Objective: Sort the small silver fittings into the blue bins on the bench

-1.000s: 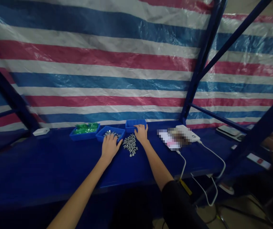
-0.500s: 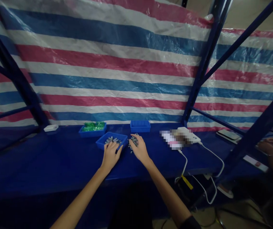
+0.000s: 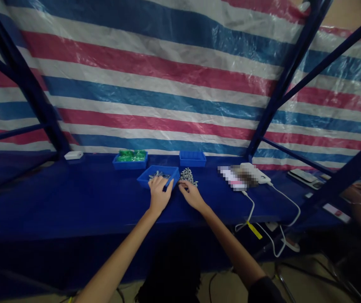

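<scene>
1. Hardware [image 3: 187, 173] — small, metallic — is lying heaped right of the front tray [image 3: 167, 169].
2. Left hand [image 3: 160, 197] is reaching into that tray, thumb spread wide; its hold I cannot tell.
3. Right hand [image 3: 192, 196] is curling narrowly at the heap's near edge, its hold also unclear.

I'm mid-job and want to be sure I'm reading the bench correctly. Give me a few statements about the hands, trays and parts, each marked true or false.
1. The left hand is at the front blue tray, fingers over the metal pieces. True.
2. The right hand is at the near side of the loose pile. True.
3. The loose pile lies left of the front blue tray. False: it lies on the table, right of that tray.
4. Green packets lie in the blue tray farthest left. True.
5. The hands are crossed at the wrists. False: they are apart, side by side.
</scene>
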Demonstrator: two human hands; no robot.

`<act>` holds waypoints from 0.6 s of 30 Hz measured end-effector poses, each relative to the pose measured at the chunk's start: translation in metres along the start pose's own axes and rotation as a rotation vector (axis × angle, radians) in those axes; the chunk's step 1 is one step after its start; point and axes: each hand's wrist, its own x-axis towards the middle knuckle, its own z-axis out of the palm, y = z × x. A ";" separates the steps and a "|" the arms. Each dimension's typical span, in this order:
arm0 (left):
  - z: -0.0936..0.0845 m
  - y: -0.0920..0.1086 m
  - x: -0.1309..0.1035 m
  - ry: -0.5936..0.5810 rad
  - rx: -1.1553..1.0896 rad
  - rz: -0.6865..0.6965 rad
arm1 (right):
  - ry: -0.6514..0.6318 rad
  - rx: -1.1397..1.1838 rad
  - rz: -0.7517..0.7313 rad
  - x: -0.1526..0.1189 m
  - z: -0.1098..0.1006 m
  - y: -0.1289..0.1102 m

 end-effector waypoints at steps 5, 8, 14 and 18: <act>0.000 -0.001 -0.002 -0.024 -0.045 0.054 | 0.120 0.130 0.210 0.009 0.002 -0.014; 0.000 -0.003 -0.002 -0.037 -0.056 0.082 | 0.099 0.258 0.371 0.010 0.010 -0.029; -0.003 -0.005 -0.001 -0.058 -0.089 0.109 | 0.111 0.549 0.505 0.005 0.028 -0.054; -0.007 0.000 -0.004 -0.083 -0.109 0.136 | 0.141 0.636 0.486 -0.002 0.024 -0.057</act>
